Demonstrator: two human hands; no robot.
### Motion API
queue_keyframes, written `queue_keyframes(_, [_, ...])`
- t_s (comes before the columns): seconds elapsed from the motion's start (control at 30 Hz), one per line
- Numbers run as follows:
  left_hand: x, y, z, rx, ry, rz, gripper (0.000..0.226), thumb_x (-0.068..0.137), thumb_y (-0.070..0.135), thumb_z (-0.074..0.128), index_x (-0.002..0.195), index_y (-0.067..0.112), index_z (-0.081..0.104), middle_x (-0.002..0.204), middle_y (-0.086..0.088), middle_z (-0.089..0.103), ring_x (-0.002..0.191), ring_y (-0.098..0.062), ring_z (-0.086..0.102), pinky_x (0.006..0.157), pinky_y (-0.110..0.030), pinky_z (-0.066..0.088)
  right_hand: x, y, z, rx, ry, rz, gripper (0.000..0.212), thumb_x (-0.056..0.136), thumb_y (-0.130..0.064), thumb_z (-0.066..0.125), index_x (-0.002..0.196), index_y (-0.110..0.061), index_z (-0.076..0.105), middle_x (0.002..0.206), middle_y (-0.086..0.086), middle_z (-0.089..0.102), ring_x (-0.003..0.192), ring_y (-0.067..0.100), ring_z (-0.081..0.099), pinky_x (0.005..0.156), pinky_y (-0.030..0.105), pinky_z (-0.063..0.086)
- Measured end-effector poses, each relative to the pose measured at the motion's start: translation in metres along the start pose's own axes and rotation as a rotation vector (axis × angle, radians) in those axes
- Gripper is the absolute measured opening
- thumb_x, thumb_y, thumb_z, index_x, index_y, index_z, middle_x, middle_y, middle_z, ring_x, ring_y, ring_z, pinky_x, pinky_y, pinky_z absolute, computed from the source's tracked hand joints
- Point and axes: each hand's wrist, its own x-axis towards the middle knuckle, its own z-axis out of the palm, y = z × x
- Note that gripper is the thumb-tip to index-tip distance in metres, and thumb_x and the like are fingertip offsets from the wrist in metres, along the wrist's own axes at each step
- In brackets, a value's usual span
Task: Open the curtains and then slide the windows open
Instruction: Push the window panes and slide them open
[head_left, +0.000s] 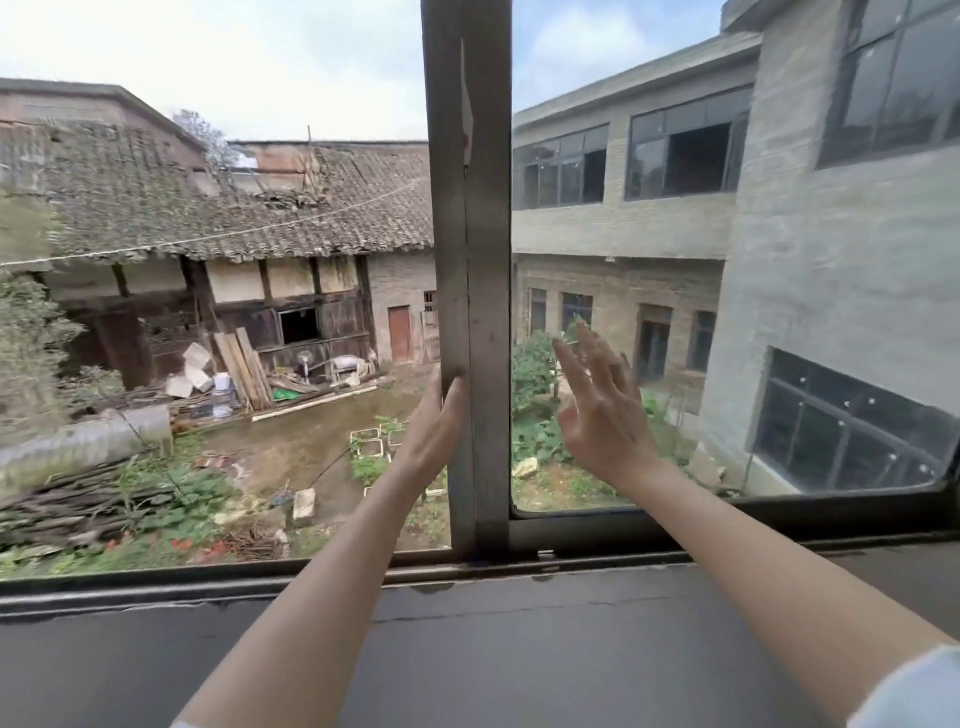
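Head view: the left hand (434, 426) presses its fingers against the left edge of the window frame (470, 291), the upright stile at centre; its grip is flat and released, pushing, not grasping. The right hand (597, 410) hovers spread and released before the right pane (727, 312), whether touching the glass I cannot tell. No curtains show, so that step seems done. The left side looks already open. To slide well, push low on the stile, along the bottom track (519, 564), keeping fingers clear of the overlap.
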Motion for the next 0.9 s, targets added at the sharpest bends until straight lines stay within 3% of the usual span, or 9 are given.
queue_keyframes(0.1, [0.017,0.003,0.011,-0.22,0.082,0.043,0.05,0.098,0.039,0.016,0.142,0.016,0.021,0.149,-0.002,0.027,0.137,-0.014,0.023,0.114,-0.029,0.014,-0.003,0.025,0.001,-0.11,0.02,0.088,0.08,0.083,-0.012,0.041,0.141,-0.029,-0.012,0.154,0.009,-0.005,0.143,0.023,-0.003,0.116,0.054,0.002])
queue_keyframes(0.2, [0.029,-0.006,0.021,-0.308,0.195,0.086,0.049,0.096,0.042,0.02,0.135,0.016,0.034,0.141,-0.004,0.039,0.131,-0.019,0.035,0.113,-0.044,0.026,-0.003,0.046,0.004,-0.094,0.064,0.261,0.076,0.089,-0.018,0.043,0.143,-0.027,-0.01,0.154,0.008,-0.015,0.142,0.022,-0.013,0.114,0.057,-0.003])
queue_keyframes(0.33, [0.035,-0.016,0.026,-0.351,0.205,0.094,0.05,0.093,0.047,0.024,0.134,0.019,0.035,0.137,-0.002,0.042,0.129,-0.018,0.038,0.111,-0.043,0.03,-0.004,0.06,0.019,0.028,0.149,0.475,0.067,0.094,-0.03,0.036,0.142,-0.033,-0.011,0.154,0.003,-0.021,0.14,0.015,-0.02,0.112,0.056,-0.009])
queue_keyframes(0.43, [0.036,-0.016,0.027,-0.367,0.22,0.113,0.041,0.097,0.04,0.024,0.132,0.022,0.036,0.129,0.01,0.044,0.124,-0.01,0.038,0.104,-0.022,0.033,0.001,0.063,0.031,0.006,0.223,0.47,0.063,0.093,-0.038,0.03,0.143,-0.027,-0.007,0.154,0.008,-0.016,0.14,0.018,-0.018,0.109,0.056,-0.014])
queue_keyframes(0.53, [0.034,-0.014,0.028,-0.367,0.212,0.108,0.047,0.098,0.037,0.023,0.142,0.019,0.023,0.128,0.021,0.031,0.122,0.004,0.027,0.082,0.008,0.024,0.007,0.065,0.043,-0.018,0.291,0.5,0.062,0.093,-0.043,0.023,0.144,-0.023,-0.007,0.154,0.013,-0.013,0.14,0.019,-0.017,0.108,0.061,-0.013])
queue_keyframes(0.63, [0.033,-0.011,0.031,-0.368,0.195,0.098,0.049,0.098,0.036,0.023,0.143,0.017,0.017,0.117,0.027,0.025,0.111,0.016,0.025,0.066,0.015,0.019,0.01,0.07,0.05,-0.02,0.364,0.506,0.06,0.093,-0.044,0.019,0.144,-0.022,-0.003,0.154,0.016,-0.007,0.141,0.021,-0.012,0.106,0.063,-0.014])
queue_keyframes(0.83, [0.032,-0.006,0.042,-0.397,0.161,0.083,0.051,0.097,0.04,0.023,0.144,0.021,0.015,0.122,0.026,0.024,0.118,0.007,0.02,0.074,0.012,0.02,0.011,0.078,0.049,-0.039,0.441,0.548,0.058,0.092,-0.04,0.017,0.145,-0.018,0.006,0.154,0.018,0.002,0.142,0.026,-0.003,0.107,0.063,-0.01])
queue_keyframes(0.9, [0.033,-0.003,0.051,-0.417,0.127,0.101,0.049,0.097,0.039,0.023,0.143,0.022,0.018,0.129,0.028,0.029,0.124,0.004,0.023,0.091,0.004,0.024,0.01,0.085,0.044,-0.05,0.441,0.569,0.057,0.092,-0.038,0.015,0.145,-0.018,0.005,0.155,0.017,0.002,0.142,0.026,-0.003,0.108,0.062,-0.009])
